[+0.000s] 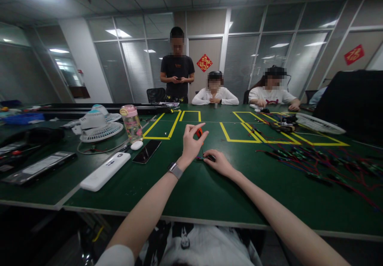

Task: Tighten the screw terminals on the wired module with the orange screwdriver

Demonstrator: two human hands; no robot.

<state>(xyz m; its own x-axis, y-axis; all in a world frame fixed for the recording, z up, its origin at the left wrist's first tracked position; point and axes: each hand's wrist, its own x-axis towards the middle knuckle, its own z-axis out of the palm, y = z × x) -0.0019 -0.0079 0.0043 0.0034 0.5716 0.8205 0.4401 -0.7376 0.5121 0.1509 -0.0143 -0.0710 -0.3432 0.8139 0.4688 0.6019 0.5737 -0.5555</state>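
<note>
One head-worn camera looks forward and down from the person's own side, close above the bare left hand (191, 140) and bare right hand (218, 163), across the long green-topped table (209, 202) to the distant white-framed glass partition (134, 66).

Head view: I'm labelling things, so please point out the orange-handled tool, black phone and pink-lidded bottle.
Orange-handled tool (204, 137), head view: its handle.
Black phone (147, 151), head view: its screen.
Pink-lidded bottle (132, 125), head view: its body.
</note>
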